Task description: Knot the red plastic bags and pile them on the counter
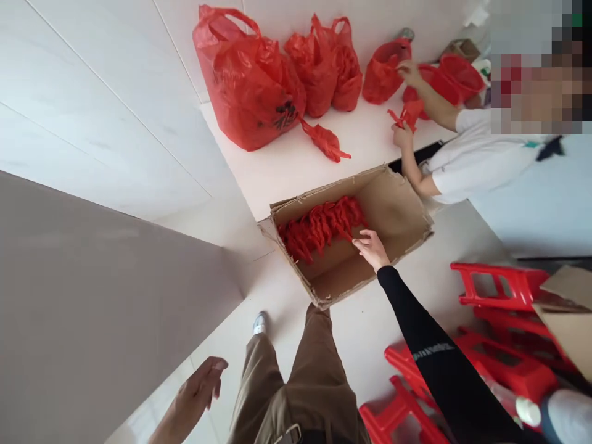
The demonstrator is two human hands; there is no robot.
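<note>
My right hand, in a black sleeve, reaches over an open cardboard box. Its fingertips are closed at the tail end of a small tied red plastic bag. Inside the box, several more tied red bags lie in a row along the far left side; their contents are hidden. My left hand hangs at lower left, holding nothing, its fingers loosely stretched and the thumb partly apart.
A white table bears large red bags and a loose tied bag. At right, a co-worker in a white shirt handles a red bag beside red baskets. Red stools stand lower right; a grey panel is at left.
</note>
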